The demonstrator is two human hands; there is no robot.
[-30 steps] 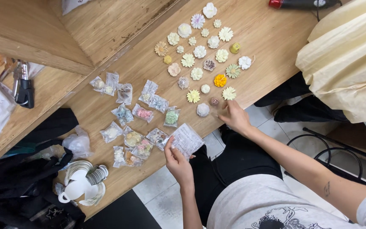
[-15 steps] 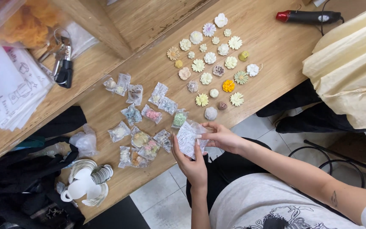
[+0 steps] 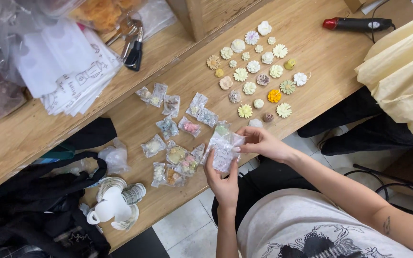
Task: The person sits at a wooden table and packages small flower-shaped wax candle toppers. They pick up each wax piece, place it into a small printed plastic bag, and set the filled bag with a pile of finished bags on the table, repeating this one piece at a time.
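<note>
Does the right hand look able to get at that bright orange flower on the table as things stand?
Probably yes. The orange flower lies uncovered on the table, just beyond the right hand. Only small flowers lie between. However, both hands are holding a stack of clear bags, so its fingers are busy.

The clear packet (image 3: 223, 149) hides its own contents and the left hand (image 3: 223, 184) fingers behind it. A white flower (image 3: 255, 123) is partly covered by the right hand (image 3: 263, 143). The cream fabric (image 3: 402, 71) and black bag (image 3: 34, 210) run off frame. Bagged pieces (image 3: 173, 162) are too small to identify.
</note>
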